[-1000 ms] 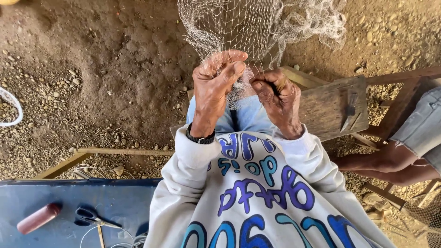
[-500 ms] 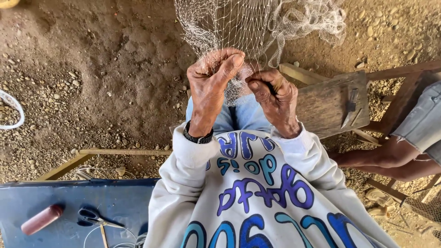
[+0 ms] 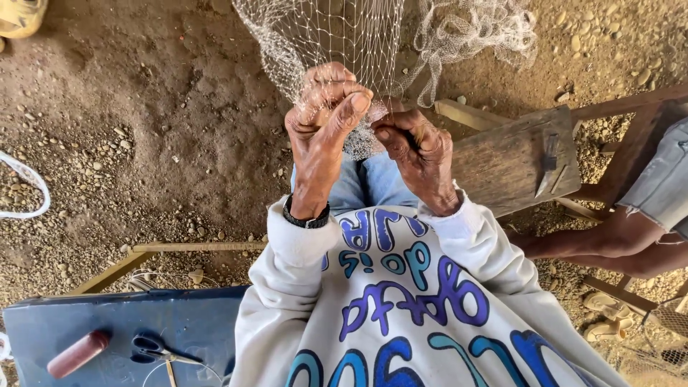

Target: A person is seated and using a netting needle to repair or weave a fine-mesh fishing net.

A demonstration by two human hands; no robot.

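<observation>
A fine pale fishing net [image 3: 344, 36] hangs down from the top of the head view over the dirt ground. My left hand [image 3: 322, 122] is raised in front of me with its fingers pinched on the net's mesh. My right hand [image 3: 416, 147] sits just to the right of it, fingers curled around the net's lower edge and something small that I cannot make out. Both hands touch the same bunch of mesh above my blue-jeaned knees. A black band circles my left wrist.
A wooden stool [image 3: 512, 161] stands to the right of my hands. Another person's bare legs [image 3: 609, 240] and grey shorts show at the right edge. A dark blue board [image 3: 115, 322] at lower left carries a reddish cylinder [image 3: 77, 353] and scissors [image 3: 161, 351].
My left hand has lifted slightly and its fingers have closed tighter on the mesh. My right hand has stayed in about the same place.
</observation>
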